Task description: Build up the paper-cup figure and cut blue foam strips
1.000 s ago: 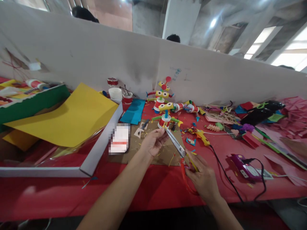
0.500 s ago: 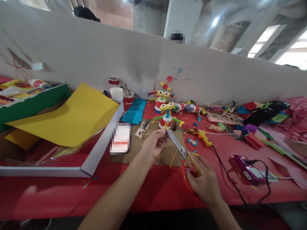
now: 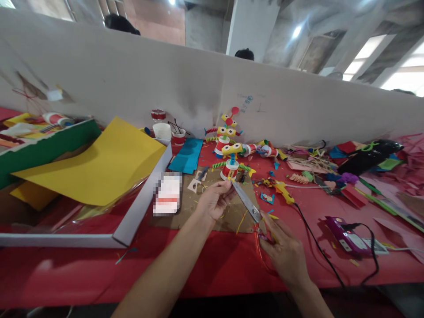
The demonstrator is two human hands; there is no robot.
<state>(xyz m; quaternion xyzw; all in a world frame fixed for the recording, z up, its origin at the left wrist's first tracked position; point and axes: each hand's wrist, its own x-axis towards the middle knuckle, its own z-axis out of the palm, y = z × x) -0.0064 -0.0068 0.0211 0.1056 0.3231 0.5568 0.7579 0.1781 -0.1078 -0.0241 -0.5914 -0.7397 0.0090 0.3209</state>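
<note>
My right hand (image 3: 284, 247) is closed around the red handles of a pair of scissors (image 3: 247, 203), whose silver blades look nearly together and point up and left. The fingers of my left hand (image 3: 215, 199) pinch a small yellow paper piece (image 3: 231, 179) right at the blade tips. Just behind the tips stands a paper-cup figure (image 3: 229, 170) with a yellow eye piece and green coiled arms. Beneath my hands lies a brown cardboard sheet (image 3: 221, 223) strewn with yellow scraps.
A white-walled box (image 3: 132, 221) with a yellow sheet (image 3: 96, 163) stands at left. Blue paper (image 3: 187, 155) and white cups (image 3: 162, 131) lie behind. To the right are a yellow glue gun (image 3: 284, 192) with its black cord and a purple power socket (image 3: 346, 236). A white partition (image 3: 149, 79) runs behind.
The view has shifted slightly, so everything sits a little lower and to the right. Both hands keep their hold, with the scissor tips still at the yellow piece.
</note>
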